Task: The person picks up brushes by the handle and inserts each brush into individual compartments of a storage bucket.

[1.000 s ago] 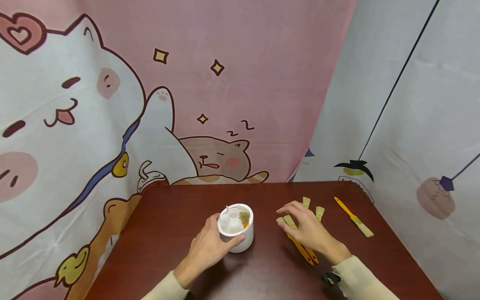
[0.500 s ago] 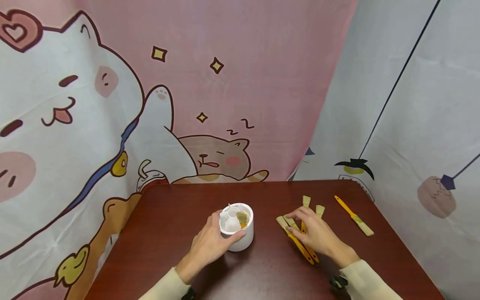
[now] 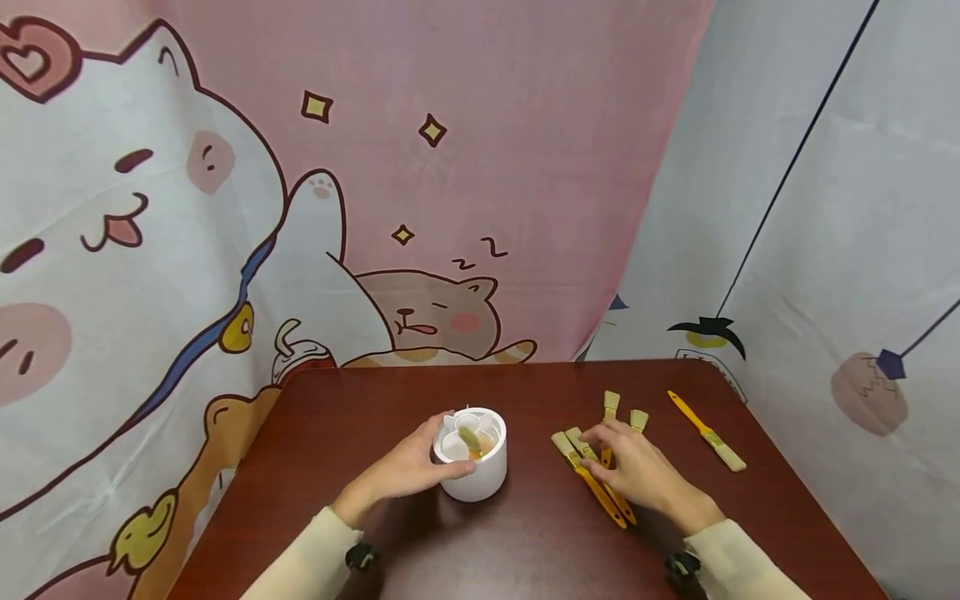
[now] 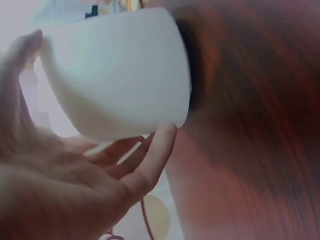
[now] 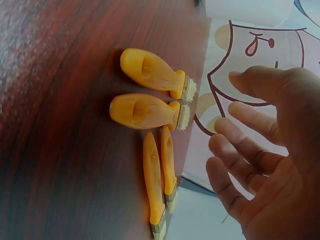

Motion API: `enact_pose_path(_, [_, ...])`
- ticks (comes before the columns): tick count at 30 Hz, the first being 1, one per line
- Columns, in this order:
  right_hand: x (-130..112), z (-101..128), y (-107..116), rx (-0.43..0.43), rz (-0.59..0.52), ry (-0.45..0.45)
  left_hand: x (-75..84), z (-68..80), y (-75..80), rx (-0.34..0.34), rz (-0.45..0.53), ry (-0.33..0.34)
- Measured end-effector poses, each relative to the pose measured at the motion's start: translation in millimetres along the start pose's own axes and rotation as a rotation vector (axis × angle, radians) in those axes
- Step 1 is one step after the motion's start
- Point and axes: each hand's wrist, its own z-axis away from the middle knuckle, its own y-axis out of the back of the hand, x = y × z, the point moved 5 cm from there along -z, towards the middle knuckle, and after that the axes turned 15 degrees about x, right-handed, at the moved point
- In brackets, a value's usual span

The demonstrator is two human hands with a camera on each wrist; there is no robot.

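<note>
A round white pen holder [image 3: 480, 477] with inner compartments stands on the table, and a paintbrush [image 3: 470, 442] with pale bristles sticks up in it. My left hand [image 3: 401, 467] grips its left side, the thumb at the front near the rim; in the left wrist view the fingers [image 4: 161, 152] lie along the wall of the holder. Over a group of yellow-handled paintbrushes [image 3: 600, 492] hovers my right hand [image 3: 648, 475], fingers loosely bent. The right wrist view shows that hand [image 5: 270, 155] apart from several brush handles [image 5: 145, 110], holding nothing.
A separate yellow-handled brush [image 3: 707, 432] lies at the right of the dark red-brown table [image 3: 360, 400]. Two more brush heads [image 3: 611, 404] point toward the far edge, partly hidden by the right hand. A cartoon-printed curtain [image 3: 525, 167] hangs behind the table.
The brush inside the holder has shifted left, with the compartments turned. My left hand has drawn slightly left around the holder. My right hand has moved slightly right and down over the brushes.
</note>
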Motion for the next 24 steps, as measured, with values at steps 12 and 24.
enact_pose_path(12, [-5,-2,-6,-0.012,0.003,-0.006,-4.3,-4.8,8.0,-0.128,0.096,0.031])
enact_pose_path(24, [-11,-1,-21,-0.027,0.024,-0.077,-10.6,0.4,15.3,-0.074,0.081,0.041])
